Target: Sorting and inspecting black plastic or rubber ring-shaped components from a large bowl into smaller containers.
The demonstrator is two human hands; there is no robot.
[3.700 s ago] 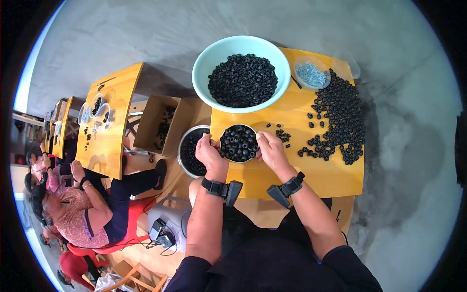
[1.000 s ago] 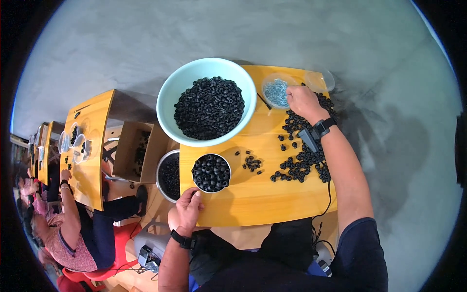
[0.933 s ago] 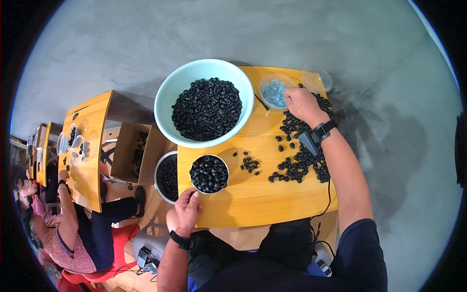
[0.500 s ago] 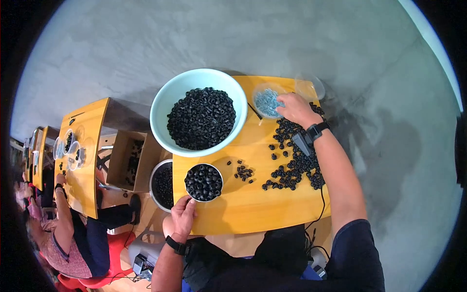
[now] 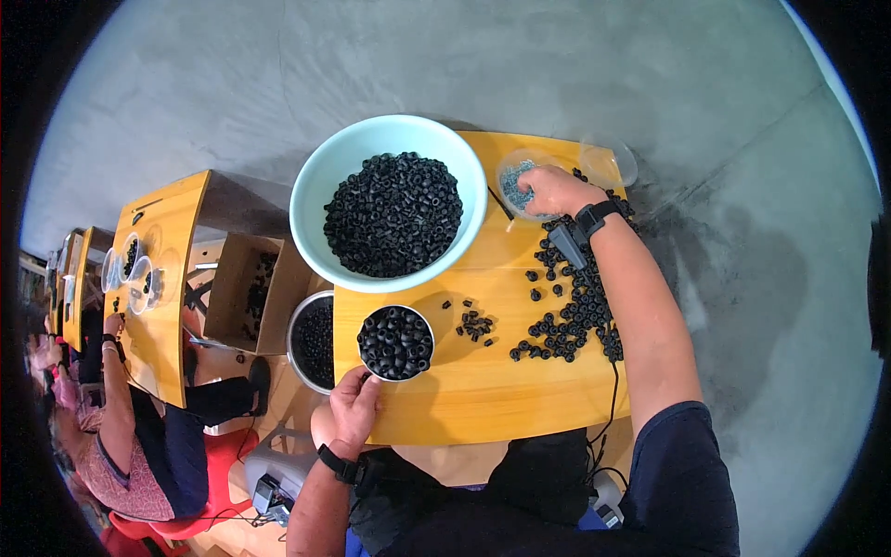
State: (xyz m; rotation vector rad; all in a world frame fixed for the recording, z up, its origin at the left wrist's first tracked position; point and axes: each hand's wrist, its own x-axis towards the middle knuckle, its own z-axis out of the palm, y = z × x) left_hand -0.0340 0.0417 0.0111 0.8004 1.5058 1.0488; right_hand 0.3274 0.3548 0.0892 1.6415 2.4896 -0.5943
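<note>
Right hand [image 5: 555,190] reaches into the small clear dish [image 5: 516,176], grip unclear; left hand [image 5: 354,407] grips the table edge [image 5: 408,436] below the small metal bowl [image 5: 395,343].

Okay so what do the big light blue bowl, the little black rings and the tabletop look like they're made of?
Big bowl: likely plastic, an even pale blue with a soft sheen and a thick rolled rim.
Black rings: probably rubber or plastic, matte black with almost no glare.
Tabletop: wood or wood laminate, smooth orange-yellow with faint grain; which one is unclear.
</note>
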